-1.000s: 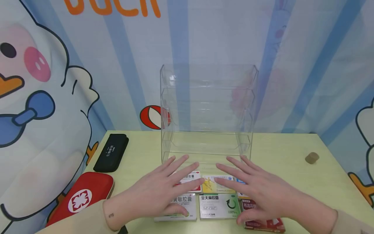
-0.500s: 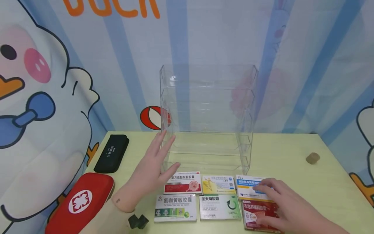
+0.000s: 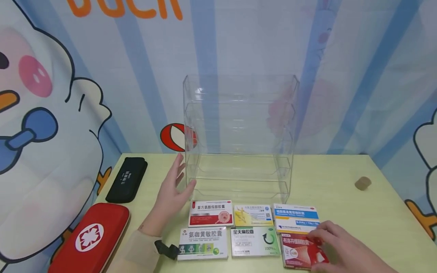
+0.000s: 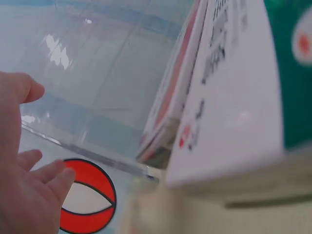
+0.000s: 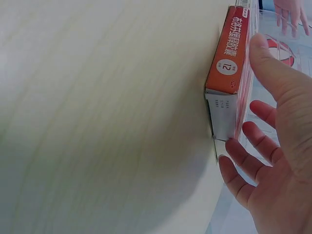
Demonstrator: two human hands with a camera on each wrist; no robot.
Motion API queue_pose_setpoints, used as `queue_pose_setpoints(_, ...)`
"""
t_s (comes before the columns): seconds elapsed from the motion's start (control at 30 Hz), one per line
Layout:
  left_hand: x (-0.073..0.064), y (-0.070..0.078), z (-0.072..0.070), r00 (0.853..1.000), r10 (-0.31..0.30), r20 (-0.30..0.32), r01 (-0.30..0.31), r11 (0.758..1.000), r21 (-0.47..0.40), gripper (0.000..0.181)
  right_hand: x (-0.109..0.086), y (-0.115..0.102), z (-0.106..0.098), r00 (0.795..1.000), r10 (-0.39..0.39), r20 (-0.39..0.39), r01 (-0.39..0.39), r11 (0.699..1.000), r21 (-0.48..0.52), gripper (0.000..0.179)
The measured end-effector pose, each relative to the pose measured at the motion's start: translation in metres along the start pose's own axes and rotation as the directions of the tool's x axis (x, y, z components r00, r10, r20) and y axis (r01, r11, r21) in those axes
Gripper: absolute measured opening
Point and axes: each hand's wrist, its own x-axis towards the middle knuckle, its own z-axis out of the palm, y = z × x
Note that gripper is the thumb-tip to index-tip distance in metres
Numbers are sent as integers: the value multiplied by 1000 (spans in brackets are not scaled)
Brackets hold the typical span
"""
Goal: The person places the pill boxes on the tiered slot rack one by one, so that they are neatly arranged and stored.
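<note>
My left hand [image 3: 170,193] is beside the left wall of a clear plastic tiered rack [image 3: 239,167], fingers extended and holding nothing. My right hand [image 3: 345,248] hovers at the right end of a red medicine box [image 3: 297,252], thumb and fingers spread loosely about it. In the right wrist view the fingers are bent and not closed round the red box [image 5: 226,63]; whether a fingertip touches it is unclear. Beside it lie a green-and-white box [image 3: 254,242] and a white capsule box [image 3: 202,250]. Behind are a blue-and-white box [image 3: 295,218], a yellow-and-white box [image 3: 253,215] and a red-and-white box [image 3: 210,218].
The pale table [image 3: 327,182] carries a black case [image 3: 126,180] and a red zip case with a white cross emblem [image 3: 89,237] on the left. A small brown cylinder [image 3: 363,183] stands at the right. Behind hangs a striped cartoon curtain [image 3: 239,38].
Both hands were spread over the boxes and have parted. The left hand moved left and back to the rack's side. The right hand moved right and down to the red box. The boxes stayed put.
</note>
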Motion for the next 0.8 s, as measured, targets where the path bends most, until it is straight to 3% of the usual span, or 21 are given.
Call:
queue_pose_setpoints(0.23, 1, -25, 1, 997, -63, 34, 67, 985, -160, 90, 3, 8, 1, 1000, -1, -5, 1, 999, 50, 68)
queue_pose_setpoints(0.4, -1, -35, 5, 992, -119, 53, 128, 965, -229, 83, 5, 14, 4, 1000, 8, -3, -7, 994, 106, 76)
queue_pose_setpoints(0.57, -2, -43, 10, 989, -136, 65, 147, 963, -226, 79, 4, 21, 7, 1000, 8, 8, -9, 981, 191, 87)
queue_pose_setpoints(0.8, -4, -50, 11, 995, -83, 48, 90, 980, -176, 68, 3, 22, 9, 999, 14, 31, -20, 983, 180, 80)
